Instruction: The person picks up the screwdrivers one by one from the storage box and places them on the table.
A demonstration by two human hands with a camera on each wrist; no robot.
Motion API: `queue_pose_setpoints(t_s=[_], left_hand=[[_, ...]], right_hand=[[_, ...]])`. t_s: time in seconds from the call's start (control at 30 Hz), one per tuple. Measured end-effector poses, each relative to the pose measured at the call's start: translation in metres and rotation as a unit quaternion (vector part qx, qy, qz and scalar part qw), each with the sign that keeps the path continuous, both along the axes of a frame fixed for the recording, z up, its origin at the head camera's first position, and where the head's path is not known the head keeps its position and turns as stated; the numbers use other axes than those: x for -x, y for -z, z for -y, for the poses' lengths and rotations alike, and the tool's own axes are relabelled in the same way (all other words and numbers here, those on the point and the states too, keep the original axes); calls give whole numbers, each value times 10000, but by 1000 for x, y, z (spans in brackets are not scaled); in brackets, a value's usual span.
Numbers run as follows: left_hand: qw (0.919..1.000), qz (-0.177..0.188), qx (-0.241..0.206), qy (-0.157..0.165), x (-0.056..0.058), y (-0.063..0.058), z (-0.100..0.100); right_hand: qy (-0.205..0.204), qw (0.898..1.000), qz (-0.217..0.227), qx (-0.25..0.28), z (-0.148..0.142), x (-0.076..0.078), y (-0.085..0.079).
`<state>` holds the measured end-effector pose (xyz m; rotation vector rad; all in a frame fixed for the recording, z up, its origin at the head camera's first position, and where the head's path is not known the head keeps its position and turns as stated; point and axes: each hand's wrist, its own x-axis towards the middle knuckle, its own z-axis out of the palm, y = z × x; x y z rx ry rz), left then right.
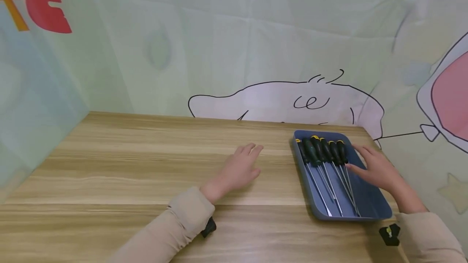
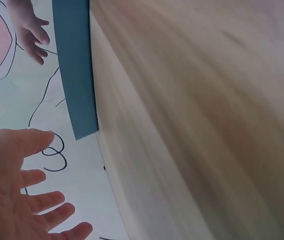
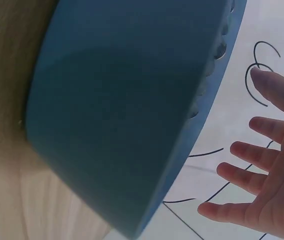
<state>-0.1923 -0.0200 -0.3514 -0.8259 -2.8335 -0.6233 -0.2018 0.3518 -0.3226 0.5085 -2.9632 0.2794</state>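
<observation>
Several screwdrivers [image 1: 325, 151] with dark green handles and yellow ends lie side by side in a blue tray [image 1: 376, 204], their metal shafts pointing toward me. Over the tray's right edge hovers my right hand [image 1: 378, 169], fingers spread and holding nothing. In the right wrist view that hand [image 3: 267, 170] shows beside the tray's tall side wall [image 3: 112, 100]. My left hand [image 1: 239, 167] is above the wooden table, left of the tray, with extended fingers and nothing in it. The left wrist view shows this hand [image 2: 27, 195] with the tray's wall [image 2: 74, 70] beyond.
The wooden table [image 1: 146, 165] reaches back to a printed cloth backdrop [image 1: 219, 44] with cartoon drawings. The tray stands near the table's right edge. A dark wrist device [image 1: 390, 234] sits at the right sleeve, another [image 1: 209, 227] at the left.
</observation>
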Motion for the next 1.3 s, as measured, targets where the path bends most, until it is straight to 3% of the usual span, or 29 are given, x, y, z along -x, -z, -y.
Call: queue_pose_setpoints(t_s=[0.33, 0.7, 0.87, 1.03, 1.13, 1.3], left_hand=[[9989, 354, -274, 124, 0, 6, -33], [9974, 341, -554, 319, -9, 15, -65], [9908, 822, -1049, 227, -12, 13, -77], [9696, 1611, -1840, 11, -13, 13, -87], [9477, 2095, -2403, -137, -12, 14, -94], [9133, 2504, -3177, -475, -12, 19, -107]], right_hand=[[251, 9993, 220, 162, -14, 0, 8], [611, 9953, 673, 320, -21, -3, 12], [746, 9929, 832, 408, -22, -3, 15], [829, 9907, 932, 541, -23, -3, 17], [846, 9906, 893, 602, -24, -2, 20], [956, 9894, 857, 672, -24, 1, 26]])
